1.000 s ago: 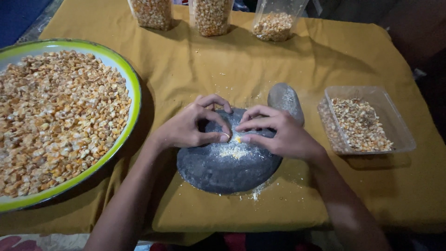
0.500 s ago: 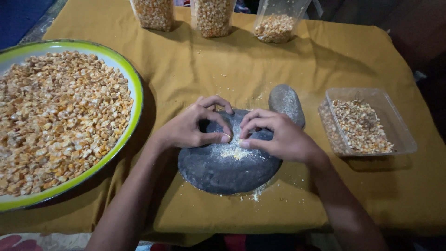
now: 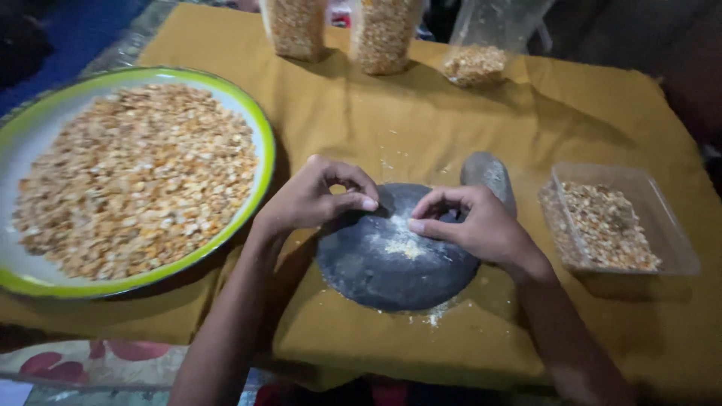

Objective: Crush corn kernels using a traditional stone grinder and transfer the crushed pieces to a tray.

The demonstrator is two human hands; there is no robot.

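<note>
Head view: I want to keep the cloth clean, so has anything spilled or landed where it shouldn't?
Yes. Pale crumbs and powder lie on the yellow cloth just past the near edge of the round grinding stone, and a few specks dot the cloth beyond it. The grain on the big plate and in the plastic tub stays inside.

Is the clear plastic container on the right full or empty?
Partly full: the clear plastic container holds a shallow layer of crushed grain, its rim standing well above.
</note>
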